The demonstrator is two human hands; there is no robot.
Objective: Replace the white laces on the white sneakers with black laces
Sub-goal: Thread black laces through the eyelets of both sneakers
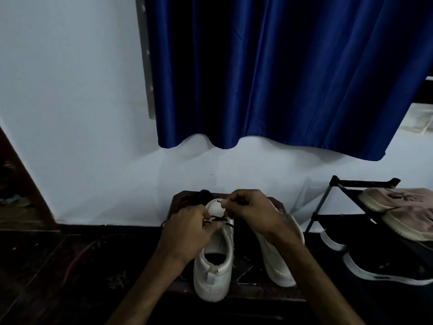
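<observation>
Two white sneakers stand toes-away on a small dark table point(243, 292). The left sneaker point(214, 261) has a black lace point(219, 219) crossing its lowest eyelets near the toe. My left hand point(187, 228) grips the sneaker's left side and pinches the lace there. My right hand point(250, 212) pinches the lace's tip just above the toe. The right sneaker point(276, 261) is partly hidden under my right wrist. A dark bundle point(201, 197), maybe more lace, lies behind the toes.
A black shoe rack point(337, 214) at the right holds pink shoes point(403, 207) and black shoes with white soles point(384, 266). A white wall and a blue curtain point(281, 78) rise behind the table. Dark floor point(58, 266) lies to the left.
</observation>
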